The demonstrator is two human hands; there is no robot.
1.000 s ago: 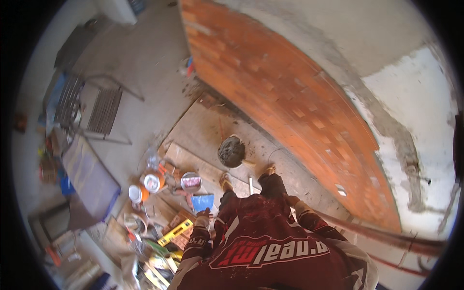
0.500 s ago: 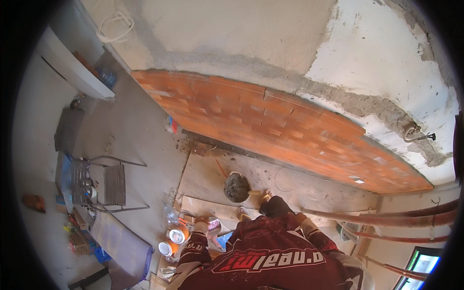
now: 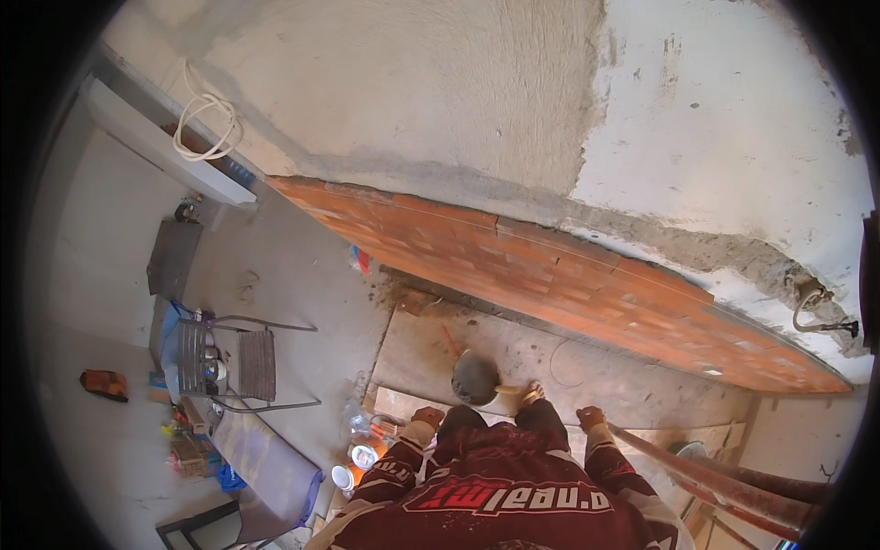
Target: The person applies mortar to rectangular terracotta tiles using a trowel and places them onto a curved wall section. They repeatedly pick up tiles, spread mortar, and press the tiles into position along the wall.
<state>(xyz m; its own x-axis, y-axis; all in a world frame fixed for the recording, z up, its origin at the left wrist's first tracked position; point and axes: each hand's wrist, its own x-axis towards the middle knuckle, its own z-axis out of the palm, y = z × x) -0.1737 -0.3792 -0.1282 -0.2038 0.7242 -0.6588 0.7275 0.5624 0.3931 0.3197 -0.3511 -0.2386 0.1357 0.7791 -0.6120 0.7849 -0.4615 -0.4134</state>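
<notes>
My left hand [image 3: 427, 417] is beside my left knee, its fingers curled and nothing seen in it. Out to my right, my right hand [image 3: 590, 418] is also closed, near the end of a long reddish pole [image 3: 674, 469]. It looks apart from the pole, with nothing visible in its fingers. Ahead of my feet stands a dark bucket [image 3: 476, 378] with grey mortar inside. A pale wooden piece [image 3: 507, 390] juts from its right rim, and a thin orange stick [image 3: 451, 339] rises behind it. Two orange-and-white containers [image 3: 368, 452] stand below my left hand.
A partly laid orange brick wall [image 3: 513, 257] runs along the plastered wall, with a string along its top. Boards [image 3: 422, 339] cover the floor under me. To the left are a metal chair [image 3: 252, 362] and a purple-grey padded bench [image 3: 266, 467]. A cable coil [image 3: 206, 128] hangs above.
My left hand has come away from the containers toward my knee. My right hand has moved out from my right leg, and my body is more upright. The view has shifted.
</notes>
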